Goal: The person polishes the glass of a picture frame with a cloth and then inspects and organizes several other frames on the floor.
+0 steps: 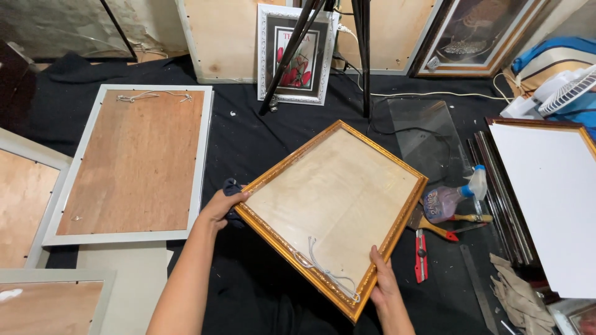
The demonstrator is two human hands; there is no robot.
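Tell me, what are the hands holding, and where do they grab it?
Both hands hold the gold picture frame, its plywood back facing up. The left hand grips its left corner, with a dark cloth under it; the right hand grips the lower right edge.

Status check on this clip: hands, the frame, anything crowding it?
Left hand and right hand grip opposite edges of gold frame, back side up, hanging cord showing. Dark cloth under left fingers. Spray bottle, brush, red cutter close alongside.

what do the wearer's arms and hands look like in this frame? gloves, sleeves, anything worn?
Both are bare. The left hand and right hand show no gloves, and no rings or watch can be seen. Both forearms are uncovered up to the frame's bottom edge, with no sleeve in view. No straps, cables or markings on either arm.
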